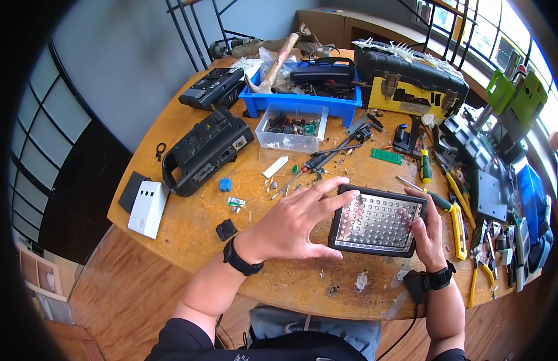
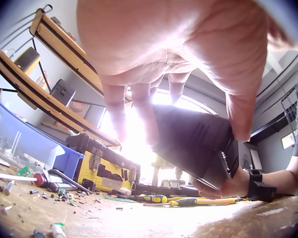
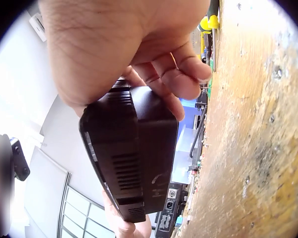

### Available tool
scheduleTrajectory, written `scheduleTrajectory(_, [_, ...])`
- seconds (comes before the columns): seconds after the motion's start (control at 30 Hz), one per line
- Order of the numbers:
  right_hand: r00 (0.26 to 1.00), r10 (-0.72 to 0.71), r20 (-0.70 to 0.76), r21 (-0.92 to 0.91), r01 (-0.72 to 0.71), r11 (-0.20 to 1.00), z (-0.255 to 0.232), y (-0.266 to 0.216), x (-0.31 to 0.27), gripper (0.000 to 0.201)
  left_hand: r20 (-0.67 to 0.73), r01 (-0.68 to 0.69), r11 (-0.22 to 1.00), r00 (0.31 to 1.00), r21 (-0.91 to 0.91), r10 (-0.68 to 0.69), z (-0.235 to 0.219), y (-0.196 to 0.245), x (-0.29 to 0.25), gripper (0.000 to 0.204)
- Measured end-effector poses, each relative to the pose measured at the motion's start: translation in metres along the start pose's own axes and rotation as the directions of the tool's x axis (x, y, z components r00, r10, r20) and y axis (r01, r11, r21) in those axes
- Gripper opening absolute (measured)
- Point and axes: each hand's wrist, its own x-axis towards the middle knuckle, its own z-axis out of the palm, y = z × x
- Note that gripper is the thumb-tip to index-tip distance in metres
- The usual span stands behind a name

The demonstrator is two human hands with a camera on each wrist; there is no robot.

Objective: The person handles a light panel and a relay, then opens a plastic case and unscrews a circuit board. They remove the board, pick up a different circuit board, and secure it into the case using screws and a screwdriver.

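A black LED video light panel (image 1: 378, 224), its face a grid of many small bulbs, is held up over the table's front half, bulb side toward my head. My right hand (image 1: 433, 234) grips its right end, thumb on the front edge and fingers behind. My left hand (image 1: 291, 219) spans the left end, fingertips at the upper corner and thumb at the lower one. In the left wrist view the panel's dark casing (image 2: 191, 141) sits between thumb and fingers. Vent slots line the casing's side (image 3: 126, 171) in the right wrist view.
On the wooden table (image 1: 303, 277) lie loose small parts, screwdrivers (image 1: 425, 167) and a yellow cutter (image 1: 458, 231). Behind stand a clear parts box (image 1: 291, 141), a blue bin (image 1: 252, 103) with a hammer (image 1: 279, 63), and a yellow-black toolbox (image 1: 411, 72). Black devices (image 1: 206, 150) stand left.
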Motion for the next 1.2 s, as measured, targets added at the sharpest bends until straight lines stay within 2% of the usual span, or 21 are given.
scheduleTrajectory(0.27, [0.998, 0.055, -0.011, 0.011, -0.055, 0.998, -0.001, -0.003, -0.001, 0.071, -0.008, 0.003, 1.000, 1.000, -0.021, -0.003, -0.001, 0.001, 0.000, 0.098])
scheduleTrajectory(0.4, [0.998, 0.059, -0.017, 0.162, -0.055, 0.985, 0.000, 0.001, -0.001, 0.065, -0.020, 0.002, 1.000, 1.000, -0.029, -0.002, -0.001, -0.001, -0.001, 0.098])
scheduleTrajectory(0.57, [0.985, 0.174, -0.012, 0.381, -0.157, 0.911, 0.000, 0.004, -0.006, 0.064, -0.041, -0.003, 1.000, 0.999, -0.013, 0.002, -0.001, -0.001, -0.002, 0.100])
scheduleTrajectory(0.7, [0.991, 0.130, 0.004, 0.431, -0.119, 0.894, 0.000, 0.003, -0.006, 0.061, -0.051, -0.020, 1.000, 0.998, 0.002, 0.020, -0.002, 0.001, -0.001, 0.100])
scheduleTrajectory(0.8, [0.973, 0.217, -0.079, 0.369, -0.174, 0.913, -0.003, 0.014, -0.013, 0.060, -0.065, -0.042, 0.999, 0.997, -0.018, 0.041, -0.001, -0.002, 0.002, 0.098])
scheduleTrajectory(0.87, [0.968, 0.251, 0.025, 0.408, -0.239, 0.881, -0.006, 0.016, -0.008, 0.055, -0.080, -0.033, 0.999, 0.996, -0.019, 0.032, -0.002, 0.002, 0.004, 0.097])
scheduleTrajectory(0.9, [0.970, 0.243, 0.009, 0.457, -0.220, 0.862, -0.002, 0.015, -0.007, 0.049, -0.086, -0.037, 0.999, 0.996, -0.035, 0.034, -0.001, 0.002, 0.004, 0.097])
scheduleTrajectory(0.97, [0.979, 0.182, 0.097, 0.436, -0.206, 0.876, -0.007, 0.012, -0.004, 0.042, -0.087, -0.031, 0.998, 0.996, -0.050, 0.027, 0.001, 0.001, 0.004, 0.100])
scheduleTrajectory(1.0, [0.986, 0.149, 0.073, 0.487, -0.165, 0.858, -0.003, 0.004, -0.003, 0.042, -0.085, -0.016, 0.999, 0.996, -0.042, 0.013, 0.001, 0.002, 0.003, 0.101])
scheduleTrajectory(1.2, [0.982, 0.152, 0.109, 0.522, -0.187, 0.832, -0.004, -0.001, -0.001, 0.042, -0.079, -0.046, 0.998, 0.996, -0.053, 0.042, 0.004, -0.002, 0.003, 0.106])
